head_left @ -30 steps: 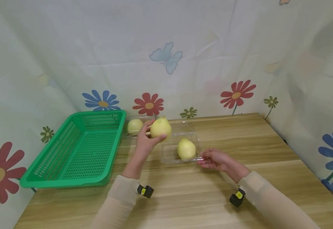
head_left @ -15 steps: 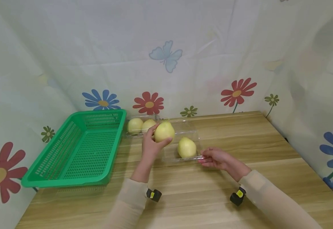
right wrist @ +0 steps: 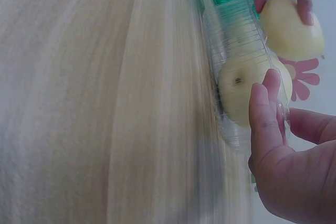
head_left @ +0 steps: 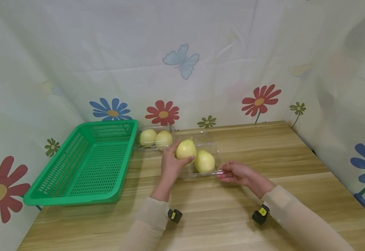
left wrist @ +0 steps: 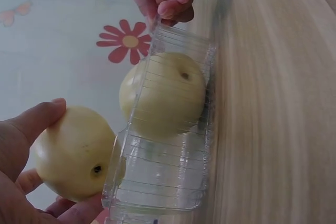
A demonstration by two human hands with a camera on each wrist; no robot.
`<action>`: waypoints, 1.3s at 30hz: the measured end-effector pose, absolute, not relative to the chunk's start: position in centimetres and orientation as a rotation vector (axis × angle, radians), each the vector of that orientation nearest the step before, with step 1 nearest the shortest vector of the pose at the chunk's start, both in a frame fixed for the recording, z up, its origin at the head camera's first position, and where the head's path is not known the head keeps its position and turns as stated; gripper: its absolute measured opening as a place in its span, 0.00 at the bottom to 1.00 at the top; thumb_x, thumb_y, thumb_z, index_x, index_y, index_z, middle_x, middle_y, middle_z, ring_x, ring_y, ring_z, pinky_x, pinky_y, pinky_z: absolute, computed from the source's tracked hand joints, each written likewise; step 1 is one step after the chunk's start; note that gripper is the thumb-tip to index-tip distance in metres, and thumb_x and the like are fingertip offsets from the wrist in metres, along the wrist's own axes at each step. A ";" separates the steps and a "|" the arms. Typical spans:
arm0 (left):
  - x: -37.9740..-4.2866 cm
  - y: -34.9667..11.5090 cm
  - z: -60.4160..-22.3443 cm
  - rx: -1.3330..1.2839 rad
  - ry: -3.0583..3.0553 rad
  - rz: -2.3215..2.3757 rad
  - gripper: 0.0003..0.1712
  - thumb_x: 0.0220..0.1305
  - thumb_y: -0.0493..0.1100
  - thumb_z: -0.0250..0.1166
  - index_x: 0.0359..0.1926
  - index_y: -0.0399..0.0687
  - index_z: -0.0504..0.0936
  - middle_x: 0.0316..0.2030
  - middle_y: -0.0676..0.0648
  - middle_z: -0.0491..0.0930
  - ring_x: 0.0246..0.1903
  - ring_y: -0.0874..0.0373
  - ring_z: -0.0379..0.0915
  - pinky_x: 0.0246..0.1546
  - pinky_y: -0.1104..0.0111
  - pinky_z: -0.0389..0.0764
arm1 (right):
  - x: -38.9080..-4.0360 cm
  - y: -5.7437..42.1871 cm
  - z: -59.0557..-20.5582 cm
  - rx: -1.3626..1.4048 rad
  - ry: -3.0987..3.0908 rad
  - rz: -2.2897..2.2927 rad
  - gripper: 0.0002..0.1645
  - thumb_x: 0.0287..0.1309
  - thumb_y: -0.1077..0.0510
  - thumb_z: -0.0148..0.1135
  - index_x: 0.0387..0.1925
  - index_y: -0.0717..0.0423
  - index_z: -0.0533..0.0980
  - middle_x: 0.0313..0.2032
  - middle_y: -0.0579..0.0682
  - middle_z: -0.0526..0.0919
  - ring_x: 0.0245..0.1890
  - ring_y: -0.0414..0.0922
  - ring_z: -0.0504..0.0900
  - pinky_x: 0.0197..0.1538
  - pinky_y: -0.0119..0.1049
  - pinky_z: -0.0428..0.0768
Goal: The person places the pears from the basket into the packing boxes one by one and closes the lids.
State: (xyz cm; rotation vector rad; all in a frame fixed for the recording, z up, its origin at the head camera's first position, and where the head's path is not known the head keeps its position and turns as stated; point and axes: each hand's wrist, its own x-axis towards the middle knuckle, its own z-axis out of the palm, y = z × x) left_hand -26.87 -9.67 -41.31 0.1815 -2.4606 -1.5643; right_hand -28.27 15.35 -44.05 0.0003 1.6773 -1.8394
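My left hand (head_left: 171, 163) grips a pale yellow pear (head_left: 186, 150), thumb on one side and fingers on the other. In the left wrist view that pear (left wrist: 79, 153) hangs at the rim of a clear plastic box (left wrist: 168, 174), above its unfilled half. A second pear (head_left: 204, 161) lies inside the box, toward its right end. With thumb and fingers my right hand (head_left: 237, 173) pinches the box's near right corner; the right wrist view has this hand (right wrist: 294, 156) on the clear rim, close to the pear (right wrist: 241, 85) inside.
A green plastic basket (head_left: 76, 201) with slotted walls stands at the left. Behind the left hand, a second clear box (head_left: 151, 147) holds two pears (head_left: 148, 137). The wooden table (head_left: 220, 223) runs back to a flower-printed cloth (head_left: 223, 87).
My left hand has carried its pear to the right and lower, over the clear box. The two pears in the box behind now show more fully. My right hand stays at the corner.
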 end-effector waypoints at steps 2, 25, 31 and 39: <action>-26.9 -9.6 -41.5 0.172 -2.474 -1.552 0.46 0.47 0.44 0.83 0.69 0.46 0.76 0.63 0.30 0.71 0.60 0.35 0.73 0.62 0.43 0.76 | -28.3 15.3 -44.0 0.003 1.676 -1.842 0.12 0.79 0.63 0.41 0.53 0.68 0.67 0.27 0.46 0.85 0.31 0.35 0.88 0.40 0.27 0.87; -26.3 -8.1 -42.1 0.085 -2.689 -1.102 0.45 0.46 0.51 0.84 0.66 0.50 0.78 0.54 0.35 0.73 0.53 0.38 0.74 0.54 0.47 0.79 | -28.3 15.4 -44.2 -0.012 1.678 -1.855 0.07 0.78 0.64 0.42 0.47 0.65 0.66 0.27 0.46 0.86 0.30 0.34 0.88 0.39 0.25 0.87; -26.2 -8.0 -42.5 0.088 -2.706 -1.038 0.45 0.42 0.51 0.85 0.64 0.49 0.80 0.51 0.37 0.72 0.51 0.38 0.73 0.48 0.48 0.80 | -28.3 15.3 -44.2 0.009 1.692 -1.844 0.07 0.78 0.65 0.42 0.47 0.66 0.66 0.26 0.46 0.85 0.30 0.35 0.88 0.39 0.26 0.87; -26.7 -8.2 -42.8 0.087 -2.735 -1.011 0.46 0.43 0.54 0.85 0.64 0.48 0.79 0.51 0.36 0.73 0.53 0.42 0.69 0.48 0.50 0.79 | -28.3 15.3 -44.2 0.008 1.689 -1.848 0.07 0.78 0.64 0.42 0.45 0.65 0.67 0.26 0.46 0.86 0.29 0.35 0.88 0.39 0.25 0.87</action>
